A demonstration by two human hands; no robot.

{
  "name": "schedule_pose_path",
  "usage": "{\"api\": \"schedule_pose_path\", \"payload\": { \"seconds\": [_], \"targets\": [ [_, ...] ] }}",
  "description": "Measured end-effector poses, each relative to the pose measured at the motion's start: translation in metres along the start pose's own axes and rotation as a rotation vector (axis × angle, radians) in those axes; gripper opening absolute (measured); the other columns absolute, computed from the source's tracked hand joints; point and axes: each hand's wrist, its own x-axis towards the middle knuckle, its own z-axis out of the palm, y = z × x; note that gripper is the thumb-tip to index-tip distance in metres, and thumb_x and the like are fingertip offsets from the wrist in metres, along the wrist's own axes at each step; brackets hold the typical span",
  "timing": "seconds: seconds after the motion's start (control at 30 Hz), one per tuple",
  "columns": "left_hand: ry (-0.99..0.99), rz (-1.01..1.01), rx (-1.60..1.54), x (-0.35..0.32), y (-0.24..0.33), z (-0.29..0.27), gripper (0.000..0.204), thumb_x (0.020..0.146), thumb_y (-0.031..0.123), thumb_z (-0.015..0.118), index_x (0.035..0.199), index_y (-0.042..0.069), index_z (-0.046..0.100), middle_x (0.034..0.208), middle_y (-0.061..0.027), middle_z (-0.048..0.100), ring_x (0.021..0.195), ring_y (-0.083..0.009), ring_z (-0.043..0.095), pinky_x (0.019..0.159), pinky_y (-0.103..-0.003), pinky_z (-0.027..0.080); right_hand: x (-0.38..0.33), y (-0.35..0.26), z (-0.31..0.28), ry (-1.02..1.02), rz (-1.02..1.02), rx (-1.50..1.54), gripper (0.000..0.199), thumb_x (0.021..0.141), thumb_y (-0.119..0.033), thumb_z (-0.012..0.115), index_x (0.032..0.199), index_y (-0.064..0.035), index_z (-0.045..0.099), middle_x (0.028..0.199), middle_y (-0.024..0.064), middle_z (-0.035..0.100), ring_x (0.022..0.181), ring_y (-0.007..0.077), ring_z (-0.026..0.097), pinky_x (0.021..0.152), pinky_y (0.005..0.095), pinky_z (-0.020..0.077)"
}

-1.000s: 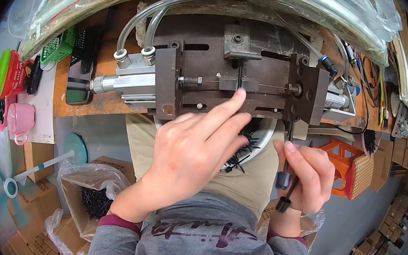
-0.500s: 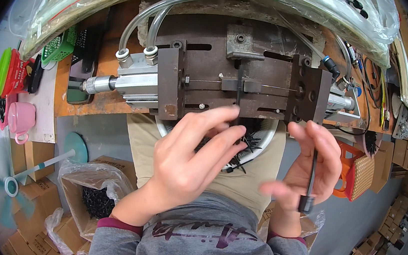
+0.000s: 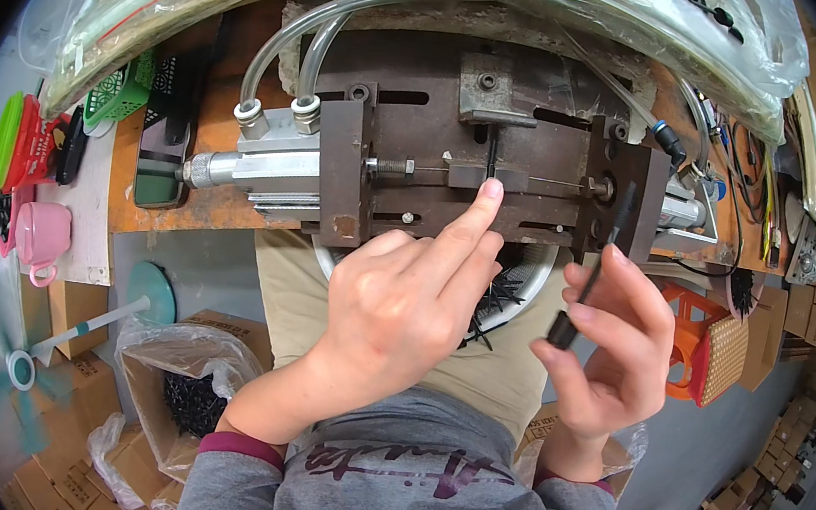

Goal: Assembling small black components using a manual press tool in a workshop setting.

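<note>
My left hand [image 3: 404, 290] reaches to the metal fixture [image 3: 429, 66] with its index finger stretched out. The fingertip touches the lower end of a thin black stick [image 3: 493, 144], which stands upright in the picture between two small grey jaws [image 3: 515, 180]. The other fingers of that hand are partly bent, and I see nothing held in them. My right hand [image 3: 624, 350] is closed on another slim black stick [image 3: 588, 281] with a thick black end near the thumb. Its far tip is blurred over the fixture's right block.
Pneumatic cylinders [image 3: 291, 173] with clear hoses [image 3: 268, 48] flank the fixture. On my lap, a white basket [image 3: 520, 303] holds several black sticks. An orange stool [image 3: 685, 337] stands at right, an open carton [image 3: 160, 398] and a teal fan [image 3: 20, 370] at left.
My left index finger has moved up onto the stick in the fixture. My right hand has turned its stick so the thick end lies near the thumb. Side bolts now protrude toward the jaws.
</note>
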Motion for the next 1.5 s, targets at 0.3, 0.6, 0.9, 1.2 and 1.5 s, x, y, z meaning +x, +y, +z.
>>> {"api": "schedule_pose_path", "payload": {
  "seconds": [0.3,0.6,0.9,1.2,1.5],
  "targets": [
    [-0.036,0.097,-0.187,-0.015,-0.01,-0.014,0.026,0.066,0.013,0.081,0.088,0.003,0.072,0.108,-0.0103,0.072,0.057,-0.0136,0.06,0.05,-0.025,0.044,0.027,-0.003,0.017,-0.185,-0.123,-0.395,0.028,0.067,0.005,0.077,0.092,0.0024,0.067,0.121,0.0198,0.065,0.092,0.0242,0.069,0.076,0.0306,0.0567],
    [-0.424,0.035,-0.413,-0.069,-0.02,-0.007,0.024,0.07,0.019,0.079,0.086,0.004,0.07,0.102,-0.0067,0.072,0.067,-0.0218,0.066,0.058,-0.032,0.052,0.037,-0.001,0.033,-0.347,-0.183,-0.616,0.023,0.068,-0.002,0.075,0.088,-0.0045,0.065,0.122,0.0101,0.067,0.05,0.0158,0.051,0.05,0.0272,0.0436],
    [-0.365,-0.136,-0.4,-0.107,-0.057,0.046,0.034,0.071,0.023,0.08,0.099,0.006,0.072,0.118,-0.009,0.067,0.094,-0.0259,0.066,0.078,-0.036,0.054,0.02,0.028,0.035,-0.221,-0.174,-0.324,0.042,0.069,-0.007,0.077,0.109,-0.0025,0.065,0.125,0.0155,0.064,0.059,0.0165,0.062,0.054,0.0258,0.0507],
    [-0.232,-0.79,-0.205,-0.151,-0.136,0.059,0.055,0.076,0.032,0.08,0.113,-0.005,0.064,0.11,-0.0242,0.066,0.103,-0.039,0.061,0.088,-0.042,0.048,-0.117,0.064,0.017,-0.334,0.119,-0.462,0.071,0.07,-0.009,0.08,0.134,-0.0004,0.05,0.135,0.0212,0.052,0.111,0.0332,0.057,0.09,0.0416,0.0469],
    [-0.117,-0.73,0.156,-0.18,-0.155,0.108,0.05,0.083,0.03,0.069,0.12,-0.001,0.056,0.11,-0.0226,0.063,0.108,-0.0412,0.056,0.097,-0.052,0.038,-0.158,0.099,0.052,-0.533,0.355,-0.616,0.096,0.074,-0.022,0.075,0.15,0.0013,0.022,0.153,0.0297,0.022,0.141,0.0446,0.025,0.113,0.0509,0.0274]
  ]
}}
